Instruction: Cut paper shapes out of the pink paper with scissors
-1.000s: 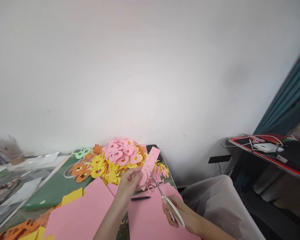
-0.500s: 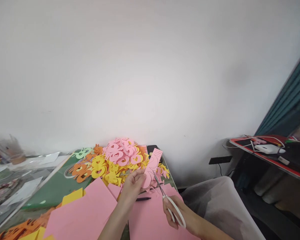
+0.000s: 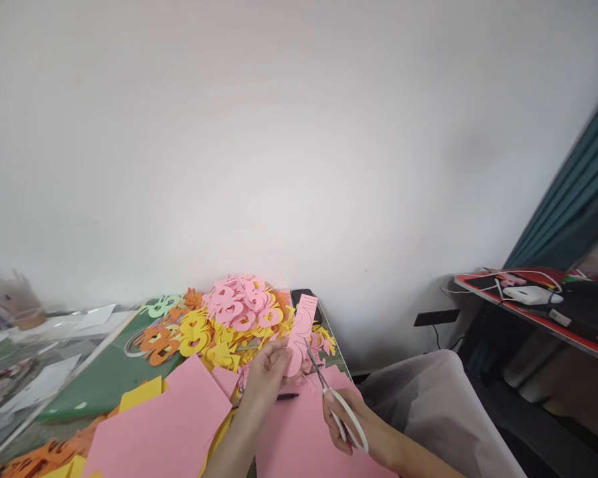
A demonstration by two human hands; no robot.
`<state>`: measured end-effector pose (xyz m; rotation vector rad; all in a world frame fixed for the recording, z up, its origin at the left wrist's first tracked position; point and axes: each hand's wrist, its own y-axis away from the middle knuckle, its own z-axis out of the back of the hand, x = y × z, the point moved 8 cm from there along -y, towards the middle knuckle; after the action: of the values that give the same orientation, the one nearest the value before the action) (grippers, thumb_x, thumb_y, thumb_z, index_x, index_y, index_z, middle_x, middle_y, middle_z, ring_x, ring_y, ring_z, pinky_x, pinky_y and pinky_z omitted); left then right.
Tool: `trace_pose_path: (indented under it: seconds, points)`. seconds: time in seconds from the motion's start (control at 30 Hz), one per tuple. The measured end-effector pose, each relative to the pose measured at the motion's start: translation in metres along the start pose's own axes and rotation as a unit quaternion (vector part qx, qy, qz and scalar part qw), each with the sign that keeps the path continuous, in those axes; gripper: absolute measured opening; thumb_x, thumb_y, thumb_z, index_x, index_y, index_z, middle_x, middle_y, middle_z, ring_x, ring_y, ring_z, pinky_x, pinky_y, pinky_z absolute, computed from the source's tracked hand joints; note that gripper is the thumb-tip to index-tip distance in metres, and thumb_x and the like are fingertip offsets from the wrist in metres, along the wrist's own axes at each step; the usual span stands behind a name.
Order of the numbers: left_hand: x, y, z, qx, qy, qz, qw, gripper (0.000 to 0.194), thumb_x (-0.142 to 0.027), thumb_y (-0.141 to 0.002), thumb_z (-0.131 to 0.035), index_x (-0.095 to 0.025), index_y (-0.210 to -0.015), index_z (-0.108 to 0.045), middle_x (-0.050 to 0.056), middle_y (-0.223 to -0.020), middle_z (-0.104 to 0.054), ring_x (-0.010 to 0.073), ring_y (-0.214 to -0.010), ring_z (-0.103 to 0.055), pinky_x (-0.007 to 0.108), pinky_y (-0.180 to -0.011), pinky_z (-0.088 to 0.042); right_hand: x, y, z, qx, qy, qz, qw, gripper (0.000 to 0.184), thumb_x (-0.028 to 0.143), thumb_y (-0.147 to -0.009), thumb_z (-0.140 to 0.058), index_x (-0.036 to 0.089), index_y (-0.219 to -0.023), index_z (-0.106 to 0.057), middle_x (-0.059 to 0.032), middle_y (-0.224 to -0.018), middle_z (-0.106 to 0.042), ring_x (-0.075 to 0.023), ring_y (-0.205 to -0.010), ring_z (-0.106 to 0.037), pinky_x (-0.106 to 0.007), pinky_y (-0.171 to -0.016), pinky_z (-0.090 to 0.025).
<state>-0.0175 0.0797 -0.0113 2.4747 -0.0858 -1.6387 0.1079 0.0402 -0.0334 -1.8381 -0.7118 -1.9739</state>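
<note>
Head camera view: a white wall fills the upper frame, with a teal curtain at far right above a red-edged desk that carries a white device and looped cables. A grey trouser leg runs along the right side of a work table, whose top is covered by a green mat. Toward the table's far corner, by the wall, sits a heaped pile of paper cutouts in matte pink, yellow, orange and mint, many of them rounded figure-eight shapes pierced with heart-like holes. Broad, flat sheets of pink paper overlap along the table's near edge, and a black pen lies on them.

Over those sheets, the left hand is closed in a pinch on the lower part of a narrow pink paper strip, which stands nearly upright with pencilled curves on its face. The grip holds the strip clear of the pile, turning its right edge toward the blades of the scissors. The right hand is closed around their white loop handles, angling the slim metal blades up to the strip. Small curled pink offcuts sit just below. How far the blades are parted is too small to tell.
</note>
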Motion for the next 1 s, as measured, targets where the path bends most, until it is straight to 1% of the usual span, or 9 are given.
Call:
trace_pose_path:
  seconds: [0.1, 0.3, 0.53, 0.63, 0.8, 1.0]
  points:
    - [-0.0024, 0.0032, -0.0031, 0.008, 0.004, 0.002, 1.000, 0.037, -0.032, -0.057, -0.069, -0.017, -0.087, -0.052, 0.003, -0.079, -0.064, 0.0183, -0.071, -0.063, 0.032, -0.065, -0.051, -0.0014, -0.0008, 0.0006, 0.004, -0.013, 0.005, 1.000, 0.050, 0.064, -0.076, -0.030, 0.017, -0.059, -0.040, 0.0084, -0.032, -0.033, -0.0049, -0.032, -0.027, -0.021, -0.040, -0.019]
    - [-0.0057, 0.0073, -0.0050, 0.003, -0.001, 0.002, 1.000, 0.038, -0.032, -0.057, -0.069, -0.016, -0.088, -0.052, 0.004, -0.079, -0.065, 0.0194, -0.073, -0.063, 0.033, -0.066, -0.051, -0.0048, -0.0019, 0.0006, 0.006, -0.011, 0.014, 1.000, 0.049, 0.063, -0.077, -0.031, 0.017, -0.060, -0.039, 0.0082, -0.033, -0.035, -0.0046, -0.031, -0.027, -0.021, -0.039, -0.019]
    - [-0.0063, 0.0090, -0.0067, 0.003, -0.011, 0.004, 1.000, 0.035, -0.031, -0.058, -0.068, -0.016, -0.086, -0.053, 0.005, -0.079, -0.066, 0.0195, -0.070, -0.063, 0.031, -0.063, -0.051, 0.0020, 0.0008, 0.0002, 0.006, 0.003, 0.006, 1.000, 0.051, 0.064, -0.077, -0.028, 0.018, -0.054, -0.037, 0.0069, -0.034, -0.035, -0.0053, -0.034, -0.027, -0.021, -0.040, -0.020]
    - [-0.0075, 0.0096, -0.0083, 0.013, -0.010, -0.002, 1.000, 0.032, -0.030, -0.061, -0.066, -0.016, -0.086, -0.052, 0.005, -0.078, -0.066, 0.0187, -0.069, -0.063, 0.031, -0.063, -0.051, 0.0023, 0.0014, 0.0002, 0.007, 0.006, 0.005, 1.000, 0.051, 0.063, -0.077, -0.029, 0.018, -0.056, -0.038, 0.0074, -0.034, -0.034, -0.0054, -0.033, -0.028, -0.021, -0.040, -0.021]
    - [-0.0045, 0.0053, -0.0043, 0.021, -0.028, -0.019, 0.999, 0.033, -0.031, -0.063, -0.065, -0.016, -0.088, -0.051, 0.006, -0.082, -0.066, 0.0179, -0.067, -0.064, 0.030, -0.061, -0.051, -0.0013, 0.0006, 0.0004, 0.001, 0.009, 0.012, 1.000, 0.051, 0.064, -0.076, -0.028, 0.018, -0.059, -0.039, 0.0080, -0.033, -0.034, -0.0053, -0.032, -0.027, -0.021, -0.039, -0.019]
    - [-0.0029, 0.0016, -0.0013, 0.028, -0.034, -0.035, 0.998, 0.032, -0.031, -0.065, -0.064, -0.016, -0.089, -0.051, 0.007, -0.083, -0.065, 0.0185, -0.070, -0.063, 0.031, -0.063, -0.051, -0.0014, -0.0010, 0.0003, -0.005, -0.006, -0.008, 1.000, 0.052, 0.067, -0.072, -0.031, 0.018, -0.055, -0.037, 0.0088, -0.032, -0.032, -0.0042, -0.030, -0.027, -0.020, -0.037, -0.017]
